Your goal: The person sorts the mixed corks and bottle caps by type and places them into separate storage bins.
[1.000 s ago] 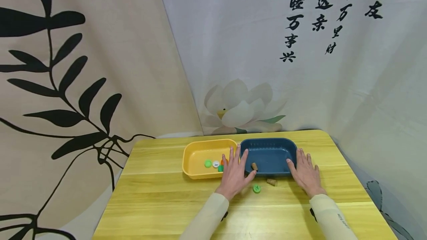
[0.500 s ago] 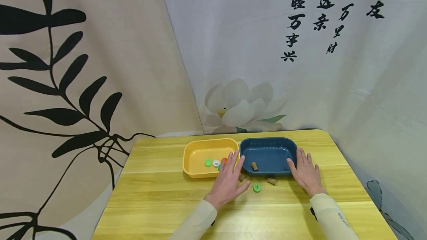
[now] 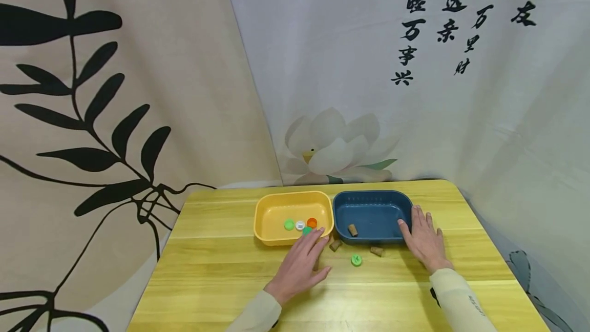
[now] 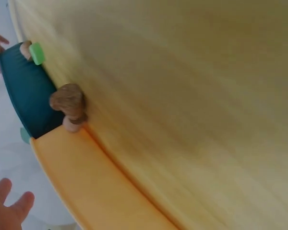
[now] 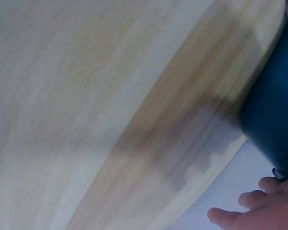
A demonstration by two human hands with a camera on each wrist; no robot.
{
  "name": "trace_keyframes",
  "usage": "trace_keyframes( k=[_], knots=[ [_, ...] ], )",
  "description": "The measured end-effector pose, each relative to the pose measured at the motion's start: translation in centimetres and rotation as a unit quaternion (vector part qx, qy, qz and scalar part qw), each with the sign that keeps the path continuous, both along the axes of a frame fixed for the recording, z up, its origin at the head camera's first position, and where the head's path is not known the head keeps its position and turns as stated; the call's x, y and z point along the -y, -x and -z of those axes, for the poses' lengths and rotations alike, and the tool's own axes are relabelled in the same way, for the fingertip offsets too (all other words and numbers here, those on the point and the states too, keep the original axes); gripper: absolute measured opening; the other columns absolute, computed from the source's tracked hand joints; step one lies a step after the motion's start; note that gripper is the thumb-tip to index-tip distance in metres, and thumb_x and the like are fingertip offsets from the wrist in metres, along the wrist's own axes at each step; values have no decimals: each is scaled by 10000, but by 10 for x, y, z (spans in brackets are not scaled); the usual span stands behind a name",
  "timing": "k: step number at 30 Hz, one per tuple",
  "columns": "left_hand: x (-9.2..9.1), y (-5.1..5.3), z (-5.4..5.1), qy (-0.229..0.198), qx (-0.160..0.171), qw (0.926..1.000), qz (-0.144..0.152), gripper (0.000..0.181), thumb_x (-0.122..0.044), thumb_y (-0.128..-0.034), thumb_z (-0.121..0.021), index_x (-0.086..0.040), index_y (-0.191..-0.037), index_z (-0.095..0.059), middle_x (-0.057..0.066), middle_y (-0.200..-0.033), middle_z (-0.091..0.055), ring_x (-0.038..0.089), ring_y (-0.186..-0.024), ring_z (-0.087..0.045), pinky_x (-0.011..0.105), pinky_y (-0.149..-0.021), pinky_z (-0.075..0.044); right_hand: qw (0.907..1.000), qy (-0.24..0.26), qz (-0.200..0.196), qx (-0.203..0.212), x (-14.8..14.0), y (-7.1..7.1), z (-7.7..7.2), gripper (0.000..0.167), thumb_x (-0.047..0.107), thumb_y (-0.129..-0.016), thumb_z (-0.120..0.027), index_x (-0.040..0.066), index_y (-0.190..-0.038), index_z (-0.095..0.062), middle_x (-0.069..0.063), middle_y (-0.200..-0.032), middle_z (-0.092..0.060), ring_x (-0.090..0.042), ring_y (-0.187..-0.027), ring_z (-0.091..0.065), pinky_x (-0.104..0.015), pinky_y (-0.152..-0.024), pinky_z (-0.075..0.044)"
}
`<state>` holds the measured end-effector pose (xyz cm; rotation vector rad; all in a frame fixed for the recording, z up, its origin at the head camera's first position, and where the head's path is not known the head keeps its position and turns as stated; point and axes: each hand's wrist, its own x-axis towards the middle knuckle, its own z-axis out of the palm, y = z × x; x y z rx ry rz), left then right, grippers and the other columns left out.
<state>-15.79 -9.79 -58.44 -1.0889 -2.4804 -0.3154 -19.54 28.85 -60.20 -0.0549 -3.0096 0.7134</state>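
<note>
Head view: we see the left hand (image 3: 298, 266) extended and grasping nothing, fingertips at the front rim of the yellow tray (image 3: 269, 214); we cannot confirm contact. The right hand (image 3: 426, 242), spread and empty, lies at the right end of the blue tray (image 3: 382, 222). Round caps (image 3: 300, 225) occupy the former, one cork (image 3: 352, 230) the latter; more corks (image 3: 377, 251) and a green cap (image 3: 356, 260) lie on the table (image 3: 221, 250) in front.

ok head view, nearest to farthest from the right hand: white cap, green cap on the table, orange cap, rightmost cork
1. Rightmost cork, outside the blue tray
2. Green cap, left of that cork
3. Orange cap, in yellow tray
4. White cap, same tray, further left
</note>
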Motion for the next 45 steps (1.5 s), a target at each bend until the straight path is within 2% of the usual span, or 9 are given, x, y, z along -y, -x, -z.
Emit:
trace_keyframes(
  k=[6, 10, 13, 18, 31, 37, 42, 45],
  knots=[
    [12, -5, 7, 107, 132, 9997, 182, 679, -457, -941, -721, -99, -1482, -523, 75, -1541, -499, 234, -1393, -495, 471, -1113, -452, 10000, 12, -3, 38, -1, -1, 1, 879, 615, -1085, -236, -49, -1634, -65, -296, -1687, -80, -569, -1511, -83, -830, -1083, -105],
    [15, -9, 11, 497, 218, 9981, 286, 657, -475, -961, -694, -121, -1490, -529, 54, -1519, -531, 218, -1385, -509, 482, -1107, -457, 10000, 15, -8, 56, -1, -1, 1, 880, 616, -1085, -236, -48, -1634, -59, -295, -1688, -76, -567, -1512, -80, -828, -1087, -101],
    [16, -11, 13, 808, 413, 9954, 315, 638, -499, -982, -658, -153, -1502, -526, 45, -1536, -519, 206, -1411, -487, 490, -1123, -440, 10000, 16, -17, 74, -1, -1, 1, 883, 620, -1083, -235, -46, -1635, -56, -296, -1687, -75, -567, -1512, -78, -827, -1088, -99],
    [16, -12, 16, 1098, 668, 9913, 280, 630, -514, -983, -654, -177, -1501, -531, 56, -1545, -514, 213, -1429, -468, 525, -1129, -424, 10000, 16, -16, 82, -1, 0, 1, 883, 621, -1083, -234, -44, -1636, -53, -294, -1688, -71, -568, -1512, -77, -831, -1084, -98],
    [16, -13, 24, 1389, 1161, 9832, 226, 573, -501, -1000, -641, -233, -1496, -539, 14, -1506, -534, 198, -1391, -500, 547, -1107, -438, 10000, 13, -30, 71, -1, 0, 0, 877, 610, -1087, -242, -54, -1632, -68, -301, -1684, -87, -573, -1508, -85, -829, -1085, -106],
    [18, -14, 23, 1467, 1447, 9783, 208, 567, -492, -998, -651, -249, -1498, -540, -17, -1468, -558, 184, -1370, -515, 532, -1101, -445, 10000, 59, -29, 58, 0, 0, -1, 838, 556, -1101, -295, -53, -1632, -71, -301, -1684, -90, -572, -1509, -84, -826, -1089, -104],
    [23, -16, 22, 1479, 1442, 9782, 193, 553, -478, -1001, -645, -246, -1493, -551, -24, -1447, -583, 163, -1341, -540, 525, -1107, -444, 9999, 63, -34, 93, 0, 0, -1, 840, 558, -1101, -291, -50, -1633, -61, -294, -1688, -72, -569, -1511, -80, -825, -1090, -103],
    [27, -18, 23, 1434, 1221, 9820, 166, 533, -463, -997, -648, -234, -1472, -576, -29, -1400, -625, 149, -1290, -579, 499, -1099, -455, 9999, 70, -30, 89, -1, 0, 0, 838, 554, -1102, -296, -51, -1633, -62, -294, -1688, -73, -568, -1511, -81, -826, -1089, -106]
  ],
)
